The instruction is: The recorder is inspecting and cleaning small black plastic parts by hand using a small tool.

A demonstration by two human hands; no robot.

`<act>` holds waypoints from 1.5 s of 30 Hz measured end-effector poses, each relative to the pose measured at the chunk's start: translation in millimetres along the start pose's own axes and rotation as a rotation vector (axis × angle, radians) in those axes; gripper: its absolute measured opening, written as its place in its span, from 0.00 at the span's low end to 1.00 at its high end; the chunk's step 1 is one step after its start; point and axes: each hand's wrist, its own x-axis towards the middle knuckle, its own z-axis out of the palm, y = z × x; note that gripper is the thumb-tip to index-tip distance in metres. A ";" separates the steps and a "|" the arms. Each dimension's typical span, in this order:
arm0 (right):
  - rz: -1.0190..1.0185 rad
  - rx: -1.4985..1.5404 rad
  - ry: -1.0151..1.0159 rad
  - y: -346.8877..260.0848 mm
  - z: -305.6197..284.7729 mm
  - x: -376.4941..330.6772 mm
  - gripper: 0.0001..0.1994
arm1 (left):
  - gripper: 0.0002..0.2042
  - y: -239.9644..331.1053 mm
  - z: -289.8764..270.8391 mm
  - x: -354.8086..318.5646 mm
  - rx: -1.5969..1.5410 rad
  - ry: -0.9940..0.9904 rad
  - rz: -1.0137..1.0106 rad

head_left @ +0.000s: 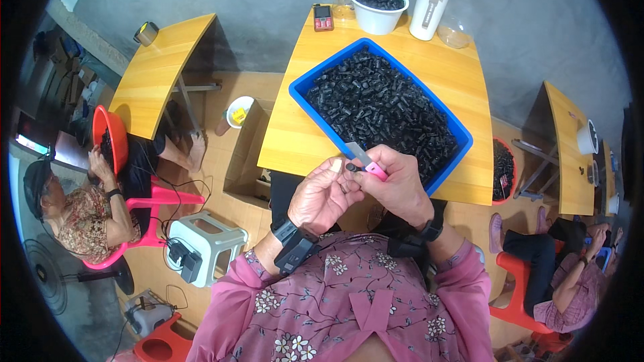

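Observation:
My right hand (397, 173) grips a small knife (361, 154) with a pink handle and a flat grey blade, which points up and to the left. Close against it, my left hand (320, 196) pinches a small black plastic part (352, 167) near the knife; the fingers hide most of the part. A light-coloured cover wraps one left fingertip. Just beyond both hands, a blue bin (463, 142) heaped with small black plastic parts (376, 97) sits on the yellow wooden table (282, 137).
Along the table's far side stand a white tub (380, 21) of black parts, a white bottle (431, 1), a clear cup (455, 33) and a red phone (323, 19). A cardboard box (243, 161) and a stool (208, 245) are left. Co-workers sit on both sides.

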 end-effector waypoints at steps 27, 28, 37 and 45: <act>-0.243 -0.288 -0.099 9.6 -6.7 -4.3 0.10 | 0.11 7.4 -1.7 -7.9 0.057 -0.020 -0.053; -0.243 -0.288 -0.098 9.6 -5.8 -4.6 0.10 | 0.10 6.0 -1.3 -7.4 0.050 -0.004 -0.021; -0.367 -0.302 -0.054 18.0 -4.6 -1.5 0.12 | 0.10 4.3 -2.9 -6.1 -0.030 -0.022 -0.009; -0.261 -0.211 -0.048 7.5 -2.1 -1.3 0.10 | 0.09 5.3 -2.8 -9.9 -0.027 0.027 0.025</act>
